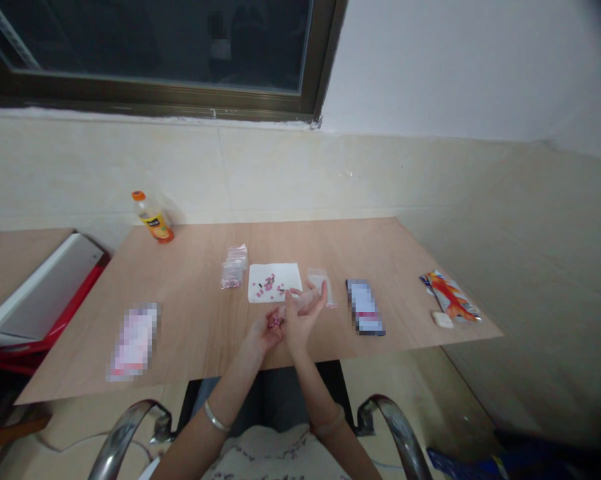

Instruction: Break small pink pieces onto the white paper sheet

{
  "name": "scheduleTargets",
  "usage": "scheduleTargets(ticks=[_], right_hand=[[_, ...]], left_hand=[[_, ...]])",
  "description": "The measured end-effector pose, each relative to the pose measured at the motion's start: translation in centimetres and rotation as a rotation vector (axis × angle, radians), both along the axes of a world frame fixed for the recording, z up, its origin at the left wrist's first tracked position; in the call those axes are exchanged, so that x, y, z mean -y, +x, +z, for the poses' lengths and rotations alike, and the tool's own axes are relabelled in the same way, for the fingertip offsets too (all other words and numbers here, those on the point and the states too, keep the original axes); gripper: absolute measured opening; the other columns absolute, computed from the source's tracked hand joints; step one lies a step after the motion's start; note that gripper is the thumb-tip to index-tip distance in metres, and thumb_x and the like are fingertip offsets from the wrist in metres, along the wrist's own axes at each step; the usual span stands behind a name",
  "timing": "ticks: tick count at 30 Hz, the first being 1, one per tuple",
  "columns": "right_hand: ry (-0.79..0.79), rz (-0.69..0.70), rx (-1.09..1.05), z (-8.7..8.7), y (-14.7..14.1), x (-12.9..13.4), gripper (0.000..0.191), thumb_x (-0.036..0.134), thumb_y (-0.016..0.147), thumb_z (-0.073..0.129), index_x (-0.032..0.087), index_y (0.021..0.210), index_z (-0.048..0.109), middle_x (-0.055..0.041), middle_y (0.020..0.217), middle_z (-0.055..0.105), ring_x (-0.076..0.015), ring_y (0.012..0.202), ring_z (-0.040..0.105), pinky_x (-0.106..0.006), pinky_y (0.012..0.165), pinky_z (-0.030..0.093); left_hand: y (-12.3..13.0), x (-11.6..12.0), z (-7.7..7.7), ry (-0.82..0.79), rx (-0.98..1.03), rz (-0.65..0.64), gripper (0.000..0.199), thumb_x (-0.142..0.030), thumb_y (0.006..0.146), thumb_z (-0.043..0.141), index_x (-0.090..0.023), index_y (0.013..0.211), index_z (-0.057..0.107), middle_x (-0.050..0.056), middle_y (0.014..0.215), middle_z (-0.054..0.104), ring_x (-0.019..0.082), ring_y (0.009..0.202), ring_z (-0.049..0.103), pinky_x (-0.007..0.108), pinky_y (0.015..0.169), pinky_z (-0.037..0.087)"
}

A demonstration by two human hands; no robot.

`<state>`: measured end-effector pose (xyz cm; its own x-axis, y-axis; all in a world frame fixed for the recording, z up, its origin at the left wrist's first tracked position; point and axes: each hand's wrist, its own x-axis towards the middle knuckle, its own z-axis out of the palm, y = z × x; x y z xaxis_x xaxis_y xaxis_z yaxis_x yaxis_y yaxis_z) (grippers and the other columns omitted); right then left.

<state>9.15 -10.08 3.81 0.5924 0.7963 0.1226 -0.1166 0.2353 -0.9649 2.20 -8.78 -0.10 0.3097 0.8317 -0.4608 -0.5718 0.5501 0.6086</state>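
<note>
Head view. At the middle of the bench's point(195, 327) front edge, we see the left hand point(265, 333), its grip cupped around small pink pieces point(275, 322); just beside it, the right hand's point(303, 320) grip appears to grasp a clear bag point(307, 302). Behind them we note a white sheet point(255, 272) strewn with more pieces point(269, 283), between stacked bags point(235, 267) and a flat bag point(330, 293). A bottle point(155, 223) stands by the rear left corner.
</note>
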Motion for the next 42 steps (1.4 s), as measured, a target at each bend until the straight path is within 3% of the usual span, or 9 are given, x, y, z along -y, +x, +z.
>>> scheduleTargets(ticks=[3,6,9,12,16,19,24,29,42], right_hand=[[-0.114,-0.139,-0.051,-1.4,3.0,-1.9,0.08,0.045,0.078,0.057,0.023,0.142,0.014,-0.0156,0.134,0.042,-0.0214,0.104,0.059,-0.037,0.082,0.053],[-0.115,-0.217,0.167,-3.3,6.2,-3.5,0.081,0.051,0.079,0.053,0.018,0.143,0.016,-0.0175,0.14,0.037,-0.0243,0.117,0.051,-0.037,0.09,0.05],[-0.154,-0.25,0.455,-5.3,8.3,-4.7,0.081,0.048,0.08,0.052,0.011,0.143,0.019,-0.0203,0.144,0.03,-0.0287,0.13,0.036,-0.046,0.103,0.037],[-0.28,-0.155,0.757,-7.3,9.2,-5.5,0.074,0.044,0.082,0.048,0.005,0.141,0.027,-0.0239,0.147,0.024,-0.034,0.137,0.022,-0.053,0.107,0.025],[-0.405,-0.052,1.084,-9.4,9.4,-6.3,0.07,0.043,0.089,0.037,0.001,0.143,0.022,-0.0243,0.151,0.015,-0.0333,0.139,0.017,-0.049,0.109,0.023],[-0.442,-0.04,1.26,-10.0,9.4,-6.7,0.066,0.043,0.093,0.027,0.004,0.145,0.017,-0.0212,0.152,0.017,-0.0308,0.139,0.018,-0.049,0.109,0.021],[-0.496,-0.011,1.391,-10.3,9.4,-7.2,0.062,0.042,0.095,0.021,0.008,0.146,0.02,-0.0186,0.152,0.02,-0.029,0.14,0.018,-0.048,0.11,0.017],[-0.502,0.009,1.402,-10.5,9.5,-7.3,0.063,0.045,0.095,0.022,0.008,0.146,0.021,-0.0192,0.151,0.021,-0.0289,0.139,0.02,-0.047,0.11,0.018],[-0.496,0.014,1.396,-11.8,9.7,-7.8,0.07,0.054,0.093,0.023,0.006,0.145,0.024,-0.0206,0.15,0.023,-0.0301,0.138,0.023,-0.047,0.11,0.016]], left_hand=[[-0.6,0.0,-0.9,0.036,-0.264,0.0,0.022,-0.017,0.082,0.049,-0.014,0.06,0.049,-0.001,0.05,0.05,0.007,0.041,0.048,0.018,0.042,0.041],[-1.2,-0.6,-1.3,0.123,-0.533,0.036,0.032,-0.028,0.087,0.044,-0.017,0.057,0.043,-0.005,0.046,0.041,0.005,0.035,0.035,0.017,0.037,0.028],[-1.8,-2.6,-1.4,0.263,-0.821,0.102,0.038,-0.038,0.09,0.039,-0.017,0.058,0.042,-0.003,0.052,0.045,0.008,0.046,0.042,0.019,0.045,0.03],[-2.5,-5.5,-1.5,0.409,-1.092,0.097,0.037,-0.038,0.091,0.037,-0.016,0.064,0.049,0.002,0.065,0.056,0.014,0.064,0.053,0.022,0.056,0.035],[-2.7,-8.5,-2.1,0.57,-1.375,-0.058,0.031,-0.036,0.091,0.042,-0.016,0.072,0.056,0.007,0.076,0.064,0.019,0.077,0.059,0.027,0.068,0.038],[-2.3,-9.4,-3.0,0.656,-1.533,-0.188,0.026,-0.031,0.092,0.041,-0.016,0.081,0.059,0.01,0.087,0.066,0.02,0.084,0.061,0.029,0.075,0.04],[-1.8,-9.4,-4.4,0.747,-1.723,-0.343,0.028,-0.029,0.095,0.033,-0.016,0.1,0.056,0.013,0.101,0.064,0.022,0.09,0.062,0.03,0.074,0.043],[-1.9,-9.5,-4.8,0.791,-1.833,-0.418,0.031,-0.03,0.096,0.028,-0.016,0.106,0.054,0.013,0.104,0.061,0.022,0.09,0.063,0.031,0.072,0.045],[-2.0,-9.2,-4.8,0.853,-1.906,-0.378,0.032,-0.032,0.096,0.028,-0.018,0.109,0.053,0.01,0.107,0.057,0.02,0.082,0.064,0.028,0.063,0.046]])
